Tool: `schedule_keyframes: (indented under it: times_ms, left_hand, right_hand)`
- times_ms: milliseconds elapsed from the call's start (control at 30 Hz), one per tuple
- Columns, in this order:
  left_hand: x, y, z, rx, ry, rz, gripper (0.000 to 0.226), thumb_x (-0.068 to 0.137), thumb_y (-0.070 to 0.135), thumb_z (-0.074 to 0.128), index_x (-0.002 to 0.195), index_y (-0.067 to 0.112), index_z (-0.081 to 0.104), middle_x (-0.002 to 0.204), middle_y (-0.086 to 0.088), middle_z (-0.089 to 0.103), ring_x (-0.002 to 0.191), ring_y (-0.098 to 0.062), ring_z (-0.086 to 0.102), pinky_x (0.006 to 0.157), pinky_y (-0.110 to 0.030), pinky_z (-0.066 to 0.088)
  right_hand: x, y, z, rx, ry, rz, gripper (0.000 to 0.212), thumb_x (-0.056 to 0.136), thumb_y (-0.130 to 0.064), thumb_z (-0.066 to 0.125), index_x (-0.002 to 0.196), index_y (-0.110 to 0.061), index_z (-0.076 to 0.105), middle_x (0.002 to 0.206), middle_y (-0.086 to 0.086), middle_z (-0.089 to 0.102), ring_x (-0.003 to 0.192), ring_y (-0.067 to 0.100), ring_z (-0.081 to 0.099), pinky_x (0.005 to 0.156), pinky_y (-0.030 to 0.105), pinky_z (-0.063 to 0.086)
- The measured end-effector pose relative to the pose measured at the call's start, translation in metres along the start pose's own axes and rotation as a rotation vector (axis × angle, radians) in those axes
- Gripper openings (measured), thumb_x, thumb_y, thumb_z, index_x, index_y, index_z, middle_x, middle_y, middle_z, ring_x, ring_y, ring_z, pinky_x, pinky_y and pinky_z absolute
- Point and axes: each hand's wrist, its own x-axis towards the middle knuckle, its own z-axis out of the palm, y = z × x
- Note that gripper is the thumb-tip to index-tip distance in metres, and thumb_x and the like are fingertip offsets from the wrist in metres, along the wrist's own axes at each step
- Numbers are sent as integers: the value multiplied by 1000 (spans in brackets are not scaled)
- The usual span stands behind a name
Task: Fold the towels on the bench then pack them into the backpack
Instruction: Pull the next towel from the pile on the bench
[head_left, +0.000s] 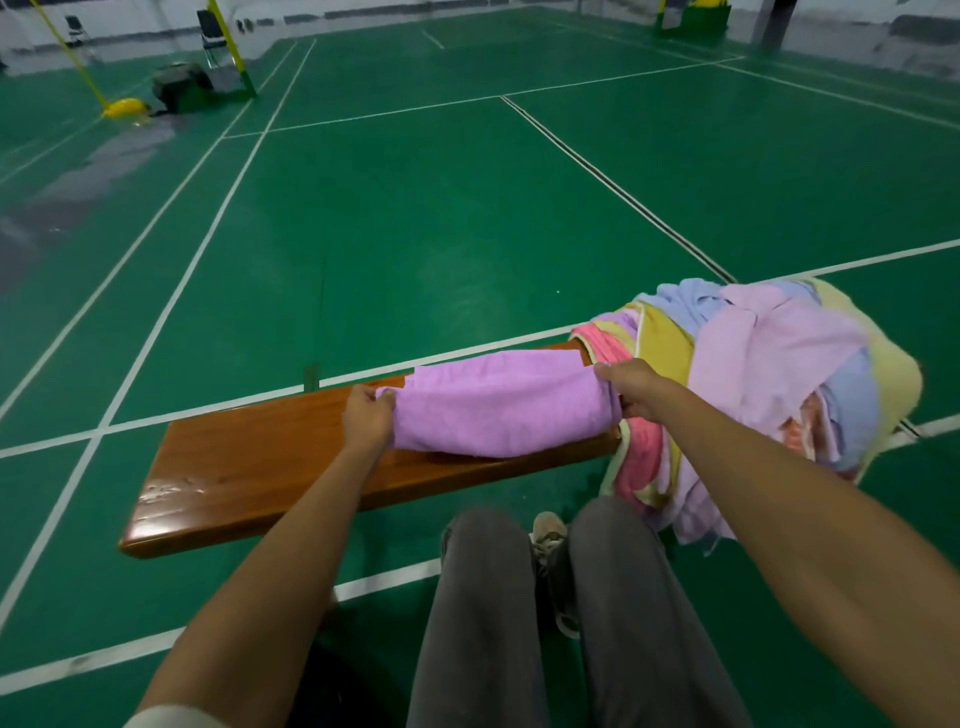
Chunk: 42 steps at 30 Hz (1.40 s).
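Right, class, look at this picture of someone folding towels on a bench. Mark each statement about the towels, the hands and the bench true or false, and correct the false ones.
1. Both hands hold the purple towel. True: the left hand grips one end and the right hand the other.
2. The purple towel lies on the floor. False: it rests on the wooden bench.
3. A pile of unfolded towels sits at the bench's right end. True.
4. The pile holds only purple towels. False: pink, yellow and blue ones show too.
5. The bench stands on a red floor. False: the court floor is green.
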Motion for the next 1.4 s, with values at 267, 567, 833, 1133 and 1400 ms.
schedule_keyframes:
  times_ms: [267, 567, 833, 1133, 1400]
  left_hand:
    - [26, 11, 6, -22, -10, 36, 25, 104, 32, 52, 115, 9, 53, 102, -4, 58, 81, -10, 52, 66, -25, 47]
    - [71, 28, 23, -64, 6, 61, 27, 104, 34, 52, 117, 11, 51, 107, -4, 59, 93, -19, 57, 76, -36, 51]
    - [117, 30, 56, -79, 10, 85, 27, 106, 34, 47, 118, 9, 49, 106, -4, 57, 91, -17, 55, 70, -28, 43]
    - [146, 6, 93, 245, -79, -4, 28, 101, 20, 50, 124, 5, 45, 123, -17, 57, 110, -34, 55, 93, -42, 48]
    - [102, -11, 114, 728, 49, 100, 67, 100, 58, 43, 140, 4, 39, 142, -20, 45, 130, -36, 42, 106, -49, 38]
  right_hand:
    - [18, -17, 0, -55, 35, -35, 25, 104, -29, 53, 112, -7, 61, 102, 10, 68, 93, 29, 65, 77, 39, 57]
    - [65, -32, 9, -60, 78, -85, 24, 104, -31, 51, 113, -11, 61, 101, 9, 67, 90, 27, 64, 79, 40, 57]
    - [142, -32, 28, -233, 205, -152, 40, 100, -40, 49, 113, -8, 69, 116, 19, 67, 107, 38, 63, 96, 49, 54]
    - [167, -2, 56, -741, 371, -285, 31, 103, -27, 47, 110, 1, 61, 96, 14, 61, 96, 35, 63, 72, 39, 49]
    - [140, 22, 131, -1105, 150, -689, 51, 105, -37, 39, 147, -8, 38, 153, 20, 37, 143, 35, 33, 121, 49, 24]
